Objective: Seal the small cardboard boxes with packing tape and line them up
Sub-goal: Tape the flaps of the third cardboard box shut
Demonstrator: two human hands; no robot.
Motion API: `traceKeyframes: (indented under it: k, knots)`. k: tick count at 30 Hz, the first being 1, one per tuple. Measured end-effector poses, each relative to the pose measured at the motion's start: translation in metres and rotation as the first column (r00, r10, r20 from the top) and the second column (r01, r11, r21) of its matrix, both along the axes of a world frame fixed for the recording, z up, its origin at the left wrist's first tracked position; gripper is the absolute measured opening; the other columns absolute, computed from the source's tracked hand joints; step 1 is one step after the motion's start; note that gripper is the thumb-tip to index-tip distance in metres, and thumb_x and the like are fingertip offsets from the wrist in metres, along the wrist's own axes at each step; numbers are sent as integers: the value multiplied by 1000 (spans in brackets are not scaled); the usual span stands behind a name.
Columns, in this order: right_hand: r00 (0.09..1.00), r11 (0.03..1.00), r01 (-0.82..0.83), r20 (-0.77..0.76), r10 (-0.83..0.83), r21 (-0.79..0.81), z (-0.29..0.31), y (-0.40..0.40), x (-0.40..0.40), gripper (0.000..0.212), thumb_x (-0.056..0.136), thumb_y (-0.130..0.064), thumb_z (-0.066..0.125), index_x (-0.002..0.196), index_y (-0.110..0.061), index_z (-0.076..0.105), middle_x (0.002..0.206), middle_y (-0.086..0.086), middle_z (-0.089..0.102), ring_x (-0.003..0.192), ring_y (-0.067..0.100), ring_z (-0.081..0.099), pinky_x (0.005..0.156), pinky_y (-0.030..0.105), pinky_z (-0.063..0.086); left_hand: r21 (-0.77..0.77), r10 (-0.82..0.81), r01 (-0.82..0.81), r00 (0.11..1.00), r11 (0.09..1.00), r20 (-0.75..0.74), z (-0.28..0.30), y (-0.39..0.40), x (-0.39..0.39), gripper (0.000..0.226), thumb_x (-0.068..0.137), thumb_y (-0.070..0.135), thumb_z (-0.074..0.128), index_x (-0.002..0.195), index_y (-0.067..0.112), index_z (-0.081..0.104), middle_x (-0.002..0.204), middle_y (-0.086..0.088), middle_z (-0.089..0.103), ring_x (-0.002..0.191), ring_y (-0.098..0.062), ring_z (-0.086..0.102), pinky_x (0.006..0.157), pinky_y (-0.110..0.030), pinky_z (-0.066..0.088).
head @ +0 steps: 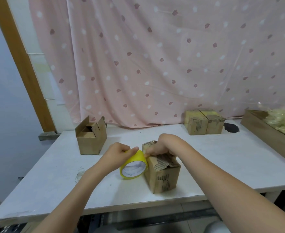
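A small worn cardboard box (pixel 162 177) stands near the front middle of the white table (pixel 54 174), its top flaps closed. My right hand (pixel 163 146) lies over the box's top, fingers curled down on the flaps, thumb at the left edge. My left hand (pixel 120 153) grips a yellow roll of packing tape (pixel 134 165) right against the box's left side. An open box (pixel 91 138) with raised flaps sits at the back left. Two boxes with yellow tape on top (pixel 204 122) stand side by side at the back right.
A long shallow cardboard tray (pixel 264 132) with pale yellow shredded filling runs along the right edge. A dark stain (pixel 231 127) marks the table beside the taped boxes. A pink patterned curtain (pixel 155 56) hangs behind. Bare floor lies to the left of the table.
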State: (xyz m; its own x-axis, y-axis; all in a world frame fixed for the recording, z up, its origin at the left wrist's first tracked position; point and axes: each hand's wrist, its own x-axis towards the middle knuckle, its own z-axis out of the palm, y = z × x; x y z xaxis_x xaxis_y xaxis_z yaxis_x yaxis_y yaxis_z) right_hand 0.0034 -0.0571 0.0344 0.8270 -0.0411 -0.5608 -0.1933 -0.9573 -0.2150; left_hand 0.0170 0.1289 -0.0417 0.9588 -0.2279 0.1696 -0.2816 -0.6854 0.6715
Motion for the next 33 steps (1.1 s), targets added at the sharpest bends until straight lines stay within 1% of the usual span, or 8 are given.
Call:
traceKeyframes:
  k: [3, 7, 11, 18, 23, 26, 29, 33]
  knots:
    - [999, 990, 52, -13, -51, 132, -3, -3, -2, 41, 90, -50, 57, 83, -10, 49, 122, 15, 59, 108, 28, 58, 103, 39, 45, 33, 21, -22, 999, 999, 50, 8, -5, -1, 61, 94, 43, 64, 59, 19, 20, 59, -1, 16, 54, -14, 17, 52, -29, 14]
    - [985, 916, 156, 11, -172, 369, -3, -19, -9, 36, 91, -41, 62, 75, -11, 49, 71, 6, 52, 64, 20, 51, 67, 28, 47, 82, 58, -63, 996, 995, 67, 19, -2, 1, 65, 88, 45, 69, 56, 20, 18, 58, -1, 15, 57, -16, 18, 53, -30, 15]
    - [964, 836, 214, 28, -263, 505, -9, -30, -16, 36, 87, -39, 70, 74, -10, 53, 41, -1, 53, 50, 15, 52, 59, 27, 51, 148, 86, -98, 993, 984, 86, 20, 5, 1, 69, 83, 48, 73, 53, 19, 17, 53, 2, 12, 54, -15, 15, 51, -30, 13]
    - [934, 733, 264, 21, -355, 627, -23, -36, -12, 38, 78, -38, 79, 85, -7, 57, 56, 2, 59, 49, 18, 58, 62, 32, 56, 168, 78, -94, 992, 981, 100, 25, 7, -3, 71, 81, 51, 74, 55, 19, 17, 57, -1, 13, 55, -15, 15, 54, -32, 13]
    - [922, 683, 298, -17, -386, 667, -32, -43, -12, 40, 79, -38, 78, 89, -7, 56, 38, -3, 50, 34, 12, 51, 70, 35, 58, 194, 65, -82, 994, 978, 91, 29, 3, -2, 69, 81, 46, 74, 55, 19, 16, 57, -1, 13, 53, -16, 15, 52, -30, 11]
    - [910, 644, 322, -39, -413, 694, -38, -47, -11, 43, 77, -39, 79, 93, -6, 56, 42, -2, 50, 39, 13, 52, 82, 41, 60, 201, 43, -60, 995, 978, 88, 32, 2, -2, 68, 80, 43, 75, 56, 19, 16, 60, -3, 13, 54, -16, 14, 50, -29, 10]
    - [909, 627, 326, -52, -414, 708, -42, -49, -9, 46, 77, -39, 80, 96, -5, 55, 48, 0, 53, 42, 14, 54, 81, 40, 60, 215, 25, -46, 995, 976, 98, 33, 2, -2, 68, 80, 42, 76, 56, 19, 16, 60, -3, 13, 53, -16, 14, 49, -28, 10]
    - [891, 587, 367, -90, -445, 722, -46, -60, -9, 52, 76, -40, 80, 103, -2, 57, 85, 11, 66, 74, 26, 66, 85, 43, 59, 250, 24, -35, 999, 968, 46, 31, 19, 1, 66, 80, 42, 76, 53, 20, 20, 55, 2, 15, 51, -14, 17, 50, -28, 13]
